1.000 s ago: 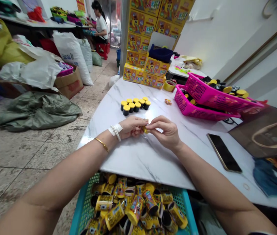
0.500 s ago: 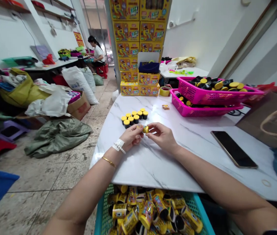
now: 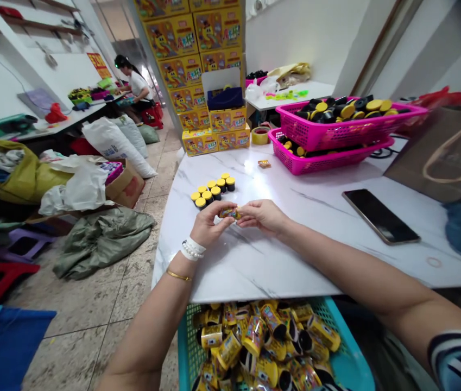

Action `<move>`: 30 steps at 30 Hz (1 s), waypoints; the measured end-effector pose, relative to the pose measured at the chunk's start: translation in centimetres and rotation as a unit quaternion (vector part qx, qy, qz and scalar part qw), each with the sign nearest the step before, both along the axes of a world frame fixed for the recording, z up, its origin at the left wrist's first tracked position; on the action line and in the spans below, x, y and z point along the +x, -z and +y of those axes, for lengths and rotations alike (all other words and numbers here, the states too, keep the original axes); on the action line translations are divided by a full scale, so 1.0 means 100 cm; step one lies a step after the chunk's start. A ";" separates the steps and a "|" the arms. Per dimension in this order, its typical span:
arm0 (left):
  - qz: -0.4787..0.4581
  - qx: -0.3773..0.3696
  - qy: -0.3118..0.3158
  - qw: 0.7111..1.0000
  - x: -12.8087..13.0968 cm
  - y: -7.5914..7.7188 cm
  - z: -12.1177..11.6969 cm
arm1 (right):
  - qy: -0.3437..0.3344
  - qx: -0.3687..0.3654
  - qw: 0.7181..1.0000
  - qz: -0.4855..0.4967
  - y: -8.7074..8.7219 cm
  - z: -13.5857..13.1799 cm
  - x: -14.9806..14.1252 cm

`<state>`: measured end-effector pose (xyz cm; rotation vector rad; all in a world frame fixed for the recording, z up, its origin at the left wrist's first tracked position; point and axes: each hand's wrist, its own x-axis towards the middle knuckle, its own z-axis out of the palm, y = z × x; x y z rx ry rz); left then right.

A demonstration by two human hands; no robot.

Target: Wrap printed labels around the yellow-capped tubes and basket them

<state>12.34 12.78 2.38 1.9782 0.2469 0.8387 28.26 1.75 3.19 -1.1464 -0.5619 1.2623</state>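
Between my two hands, over the white marbled table, is a small yellow printed cup (image 3: 230,213), lying on its side. The fingers and thumb of my left hand (image 3: 209,222) are wrapped round its left part. At its right end, my right hand (image 3: 265,217) pinches it with thumb and fingertips. Fingers cover much of the cup. Just beyond my hands, several small black cups with yellow lids (image 3: 211,190) stand in rows. Below the table's near edge, a teal basket (image 3: 354,353) is filled with yellow printed cups (image 3: 252,336).
Two stacked pink baskets (image 3: 336,133) of black and yellow cups stand at the right back. A phone (image 3: 380,215), a paper bag (image 3: 442,152), a tape roll (image 3: 260,136) and a small orange packet (image 3: 264,163) lie about. Yellow boxes (image 3: 197,81) are piled behind. A person (image 3: 136,87) sits far left.
My left hand has shifted its hold, its fingers now arching over the cup. My right hand has closed from a looser touch to a pinch on its end. The camera view has swung right.
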 end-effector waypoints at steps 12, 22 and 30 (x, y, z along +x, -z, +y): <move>0.138 -0.274 -0.008 0.952 0.004 -0.005 -0.021 | -0.044 0.141 0.976 -0.159 0.000 -0.004 0.003; 0.207 -0.388 0.027 0.898 0.006 -0.010 -0.020 | -0.058 0.198 0.954 -0.217 0.011 -0.001 0.007; 0.119 -0.411 -0.010 0.904 0.002 -0.009 -0.006 | -0.001 0.164 0.959 -0.231 0.018 0.004 0.013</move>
